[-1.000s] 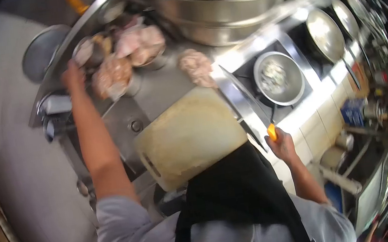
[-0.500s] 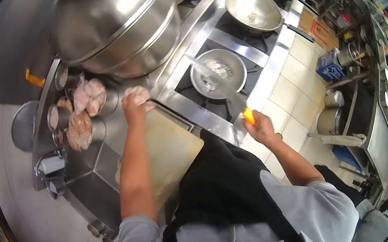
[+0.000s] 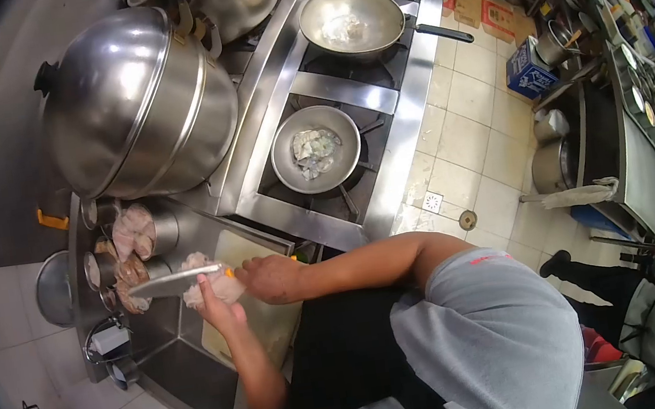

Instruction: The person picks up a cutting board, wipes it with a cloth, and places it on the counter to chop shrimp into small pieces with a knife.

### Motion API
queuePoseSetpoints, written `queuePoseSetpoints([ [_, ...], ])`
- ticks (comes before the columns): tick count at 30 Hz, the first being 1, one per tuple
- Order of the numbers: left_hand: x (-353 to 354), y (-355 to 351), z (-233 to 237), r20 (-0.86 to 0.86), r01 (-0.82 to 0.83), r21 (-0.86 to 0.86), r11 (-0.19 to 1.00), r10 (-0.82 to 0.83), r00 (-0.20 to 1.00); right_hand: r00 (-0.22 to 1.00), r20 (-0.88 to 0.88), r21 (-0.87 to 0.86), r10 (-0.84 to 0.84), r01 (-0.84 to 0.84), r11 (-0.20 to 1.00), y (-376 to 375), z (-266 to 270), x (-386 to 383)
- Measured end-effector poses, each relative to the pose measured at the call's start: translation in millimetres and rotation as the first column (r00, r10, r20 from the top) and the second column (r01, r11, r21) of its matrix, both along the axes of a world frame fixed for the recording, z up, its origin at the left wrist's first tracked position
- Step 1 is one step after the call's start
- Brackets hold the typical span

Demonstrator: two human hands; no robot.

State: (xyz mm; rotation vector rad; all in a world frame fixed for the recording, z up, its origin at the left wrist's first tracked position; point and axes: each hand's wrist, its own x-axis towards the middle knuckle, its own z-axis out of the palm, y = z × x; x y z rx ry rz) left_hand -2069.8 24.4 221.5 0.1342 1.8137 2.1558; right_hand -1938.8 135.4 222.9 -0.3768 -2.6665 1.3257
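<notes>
My right hand (image 3: 273, 279) is closed round the orange handle of a large knife (image 3: 172, 283), whose broad blade points left. The blade lies across a piece of raw chicken (image 3: 227, 289), pale pink and partly hidden by the knife and my fingers. My left hand (image 3: 222, 308) grips this chicken from the near side, thumb up by the blade. Beneath both hands is a pale cutting board (image 3: 259, 323), set beside a steel sink.
Metal containers of raw meat (image 3: 134, 231) stand left of my hands. A big domed steamer (image 3: 141, 105) rises behind them. On the stove, a small pan (image 3: 315, 150) holds pale pieces, with a long-handled wok (image 3: 353, 21) beyond. Another person (image 3: 648, 311) is at the right.
My right hand has swung the knife from beside the stove leftward onto the chicken. My left hand has brought the chicken nearer, with its grip turned. The view has shifted too.
</notes>
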Motion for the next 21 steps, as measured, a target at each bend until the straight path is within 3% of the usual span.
queuePoseSetpoints([
  [1,-6.3,-3.1,-1.9,-0.003,0.001,0.002,1.0,-0.001,1.0,0.996,-0.026,0.079,0.081,-0.079,0.994,-5.9,-6.0,-4.0],
  [3,-29.8,-15.8,-10.3,0.036,-0.162,-0.108,0.981,0.167,0.985,0.992,0.035,0.053,0.124,-0.126,0.991,-2.4,-3.6,-1.0],
  [4,-40.8,-20.0,-14.1,-0.029,-0.248,-0.083,0.965,0.247,0.969,0.992,0.028,0.024,0.126,-0.126,0.992,0.7,-5.9,7.2],
  [7,-82.7,-41.5,-3.5,-0.154,-0.284,0.001,0.959,0.281,0.947,0.992,0.031,-0.019,0.123,-0.123,0.992,18.2,-12.9,51.7],
  [9,-117.9,-73.5,0.7,-0.111,-0.302,-0.029,0.953,0.297,0.948,1.0,0.004,-0.026,0.009,-0.009,1.0,31.3,-35.7,96.0],
  [10,-129.5,-83.8,3.0,-0.198,-0.538,-0.163,0.827,0.507,0.839,0.994,0.046,-0.056,-0.094,0.097,0.994,39.6,-41.9,122.8],
  [11,-154.6,-118.0,-11.4,-0.127,-0.372,-0.014,0.928,0.367,0.921,0.977,0.09,-0.08,-0.194,0.201,0.976,49.4,-48.5,150.7],
  [13,-132.8,-131.1,16.4,-0.028,-0.347,-0.068,0.936,0.345,0.938,0.852,0.169,-0.064,-0.495,0.51,0.858,65.9,-83.1,208.6],
  [14,-125.5,-144.1,19.2,-0.027,-0.362,-0.071,0.929,0.361,0.932,0.752,0.266,0.018,-0.603,0.622,0.783,81.8,-63.5,228.2],
  [15,-118.6,-158.3,21.2,0.133,-0.226,0.047,0.973,0.218,0.967,0.664,0.298,0.089,-0.685,0.696,0.713,99.5,-86.1,253.0],
  [16,-113.8,-167.1,23.5,0.266,-0.1,0.186,0.977,0.048,0.963,0.587,0.286,0.178,-0.757,0.744,0.644,118.7,-95.7,271.4],
  [17,-107.1,-166.1,25.9,0.264,-0.112,0.182,0.977,0.061,0.962,0.505,0.264,0.264,-0.822,0.782,0.565,137.3,-101.5,283.3],
  [19,-91.1,-158.5,28.2,0.314,-0.336,-0.007,0.942,0.321,0.894,0.452,0.2,0.386,-0.869,0.779,0.494,171.8,-99.0,289.4],
  [21,-89.3,-163.8,25.4,0.312,-0.32,-0.005,0.947,0.306,0.9,0.479,0.155,0.45,-0.864,0.745,0.493,207.8,-115.7,287.7],
])
